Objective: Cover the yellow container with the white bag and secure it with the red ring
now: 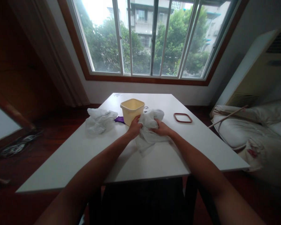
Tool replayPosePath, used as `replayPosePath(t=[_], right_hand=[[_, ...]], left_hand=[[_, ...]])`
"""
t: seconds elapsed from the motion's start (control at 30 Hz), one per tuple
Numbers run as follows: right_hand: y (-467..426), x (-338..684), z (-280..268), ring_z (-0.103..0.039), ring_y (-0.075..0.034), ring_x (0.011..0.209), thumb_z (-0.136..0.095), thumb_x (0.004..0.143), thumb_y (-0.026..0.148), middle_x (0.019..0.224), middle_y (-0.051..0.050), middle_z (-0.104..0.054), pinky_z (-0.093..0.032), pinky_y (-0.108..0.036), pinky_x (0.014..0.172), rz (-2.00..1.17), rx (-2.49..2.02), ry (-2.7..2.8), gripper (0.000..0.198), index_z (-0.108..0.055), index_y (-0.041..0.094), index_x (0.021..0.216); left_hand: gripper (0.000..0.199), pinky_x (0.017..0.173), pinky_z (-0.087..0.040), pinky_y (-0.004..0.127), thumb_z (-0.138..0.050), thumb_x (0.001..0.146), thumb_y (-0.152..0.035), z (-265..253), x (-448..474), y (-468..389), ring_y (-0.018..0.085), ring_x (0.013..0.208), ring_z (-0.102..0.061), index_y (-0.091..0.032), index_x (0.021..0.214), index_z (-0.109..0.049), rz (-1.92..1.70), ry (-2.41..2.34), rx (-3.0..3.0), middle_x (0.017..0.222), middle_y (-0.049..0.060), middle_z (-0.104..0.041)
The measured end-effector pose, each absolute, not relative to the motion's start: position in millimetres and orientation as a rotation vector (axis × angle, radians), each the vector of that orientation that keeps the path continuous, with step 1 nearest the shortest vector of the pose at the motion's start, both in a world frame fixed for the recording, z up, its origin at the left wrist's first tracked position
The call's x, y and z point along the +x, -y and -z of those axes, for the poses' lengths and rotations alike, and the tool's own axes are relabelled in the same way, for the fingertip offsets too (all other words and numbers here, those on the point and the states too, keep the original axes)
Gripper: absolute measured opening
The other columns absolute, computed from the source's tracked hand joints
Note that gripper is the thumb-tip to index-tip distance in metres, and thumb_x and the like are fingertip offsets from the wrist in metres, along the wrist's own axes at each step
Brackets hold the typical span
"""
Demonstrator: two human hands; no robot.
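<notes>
A translucent white plastic bag (147,137) is gathered and crumpled between my two hands, above the near middle of the white table. My left hand (135,128) pinches its left side, close in front of a pale yellow square bin (131,109). On the other side, my right hand (162,128) grips the bunched part, its fingers partly hidden by the plastic. The bin stands upright with its mouth up, and its lower right is covered by my left hand and the bag. A purple item (119,119), perhaps a bag roll, lies against the bin's left side.
Another crumpled white plastic bag (99,121) lies at the table's left. A reddish-brown square ring frame (182,117) rests flat on the right. Behind the bag is a small dark item, mostly hidden. The white table (79,162) stands before a window.
</notes>
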State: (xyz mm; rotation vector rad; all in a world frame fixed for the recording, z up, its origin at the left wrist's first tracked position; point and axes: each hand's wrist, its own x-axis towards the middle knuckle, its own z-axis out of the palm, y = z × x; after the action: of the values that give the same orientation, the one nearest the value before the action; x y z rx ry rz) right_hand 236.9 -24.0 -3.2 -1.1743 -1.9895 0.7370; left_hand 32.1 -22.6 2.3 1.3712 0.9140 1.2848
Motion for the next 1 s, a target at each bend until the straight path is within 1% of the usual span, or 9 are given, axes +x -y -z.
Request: replayPosePath(t=[0.1, 0.17, 0.3, 0.37, 0.5, 0.6, 0.67, 0.77, 1.0], right_hand=[[19, 241, 3, -0.064, -0.02, 0.08, -0.07, 0.071, 0.032, 0.085, -0.003, -0.072, -0.051, -0.03, 0.075, -0.694, -1.18, 2.05, 0.03, -0.072, 0.017, 0.097], [16, 247, 2, -0.06, -0.016, 0.07, -0.061, 0.073, 0.028, 0.073, 0.0, -0.068, -0.048, -0.026, 0.069, -0.641, -1.222, 2.022, 0.02, -0.072, 0.016, 0.083], [11, 261, -3, -0.059, -0.015, 0.07, -0.051, 0.072, 0.026, 0.076, -0.001, -0.069, -0.046, -0.026, 0.068, -0.565, -1.245, 1.848, 0.025, -0.071, 0.016, 0.082], [9, 268, -7, -0.06, -0.017, 0.074, -0.05, 0.071, 0.027, 0.081, -0.003, -0.07, -0.047, -0.027, 0.07, -0.553, -1.24, 1.735, 0.027, -0.07, 0.016, 0.085], [7, 277, -12, -0.058, -0.017, 0.077, -0.052, 0.069, 0.033, 0.083, -0.004, -0.068, -0.049, -0.029, 0.071, -0.618, -1.208, 1.472, 0.025, -0.063, 0.017, 0.085], [4, 283, -13, -0.057, -0.015, 0.068, -0.056, 0.066, 0.038, 0.077, 0.0, -0.063, -0.051, -0.031, 0.064, -0.856, -1.153, 1.248, 0.029, -0.057, 0.019, 0.088], [2, 287, -14, -0.056, -0.014, 0.064, -0.059, 0.064, 0.038, 0.074, 0.001, -0.06, -0.051, -0.031, 0.062, -0.963, -1.107, 1.153, 0.031, -0.053, 0.02, 0.089], [-1, 292, -14, -0.055, -0.013, 0.062, -0.061, 0.062, 0.036, 0.07, 0.003, -0.058, -0.052, -0.031, 0.063, -1.024, -1.057, 1.09, 0.033, -0.05, 0.022, 0.089], [-6, 306, -17, -0.055, -0.017, 0.062, -0.053, 0.062, 0.035, 0.066, 0.002, -0.059, -0.046, -0.028, 0.058, -0.969, -1.122, 1.086, 0.029, -0.053, 0.023, 0.088]], left_hand=[[0.072, 0.086, -0.056, 0.035, -0.041, 0.056, -0.013, -4, 30, 22, 0.021, 0.099, -0.066, -0.014, 0.128, -0.05, -1.293, -1.02, 1.434, 0.111, 0.008, -0.069], [0.063, 0.086, -0.055, 0.034, -0.041, 0.061, -0.014, -3, 29, 19, 0.021, 0.1, -0.065, -0.014, 0.122, -0.055, -1.279, -1.116, 1.514, 0.106, 0.006, -0.07], [0.042, 0.085, -0.054, 0.034, -0.044, 0.074, -0.024, -1, 26, 17, 0.024, 0.1, -0.064, -0.013, 0.11, -0.063, -1.23, -1.195, 1.658, 0.102, 0.007, -0.071], [0.038, 0.089, -0.052, 0.035, -0.046, 0.08, -0.032, -3, 26, 19, 0.025, 0.101, -0.064, -0.012, 0.106, -0.065, -1.216, -1.164, 1.717, 0.106, 0.009, -0.071], [0.045, 0.092, -0.05, 0.036, -0.053, 0.085, -0.05, -8, 26, 29, 0.027, 0.103, -0.065, -0.013, 0.108, -0.065, -1.09, -1.26, 1.952, 0.111, 0.012, -0.071], [0.056, 0.089, -0.05, 0.036, -0.066, 0.075, -0.06, -10, 24, 35, 0.029, 0.101, -0.067, -0.016, 0.11, -0.065, -0.935, -1.411, 2.16, 0.11, 0.013, -0.072], [0.058, 0.088, -0.051, 0.035, -0.073, 0.069, -0.059, -10, 22, 37, 0.031, 0.101, -0.067, -0.018, 0.11, -0.066, -0.84, -1.461, 2.255, 0.108, 0.012, -0.072], [0.048, 0.086, -0.051, 0.034, -0.076, 0.07, -0.05, -9, 19, 35, 0.031, 0.102, -0.067, -0.021, 0.107, -0.069, -0.735, -1.491, 2.313, 0.105, 0.01, -0.073], [0.022, 0.088, -0.049, 0.037, -0.058, 0.08, -0.027, -9, 16, 26, 0.029, 0.098, -0.067, -0.017, 0.097, -0.069, -0.662, -1.672, 2.214, 0.097, 0.013, -0.073]])
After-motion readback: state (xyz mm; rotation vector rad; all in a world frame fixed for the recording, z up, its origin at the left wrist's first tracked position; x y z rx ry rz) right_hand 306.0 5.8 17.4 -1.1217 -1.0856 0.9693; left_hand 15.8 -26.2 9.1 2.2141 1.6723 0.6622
